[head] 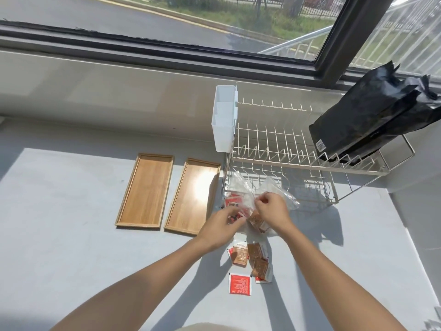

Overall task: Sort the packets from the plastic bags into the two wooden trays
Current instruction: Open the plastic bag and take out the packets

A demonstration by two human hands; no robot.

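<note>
Both hands are working at the clear plastic bag (241,187) just in front of the dish rack (307,158): the right hand (272,211) has its fingers pinched narrow on the bag's plastic, and the left hand (219,226) is curled around small red packets at the bag's mouth. The 2 wooden trays (145,189) lie bare side by side to the left of the rack. Loose red and brown packets (250,261) sit on the counter nearer the person than the rack, between the forearms.
</note>
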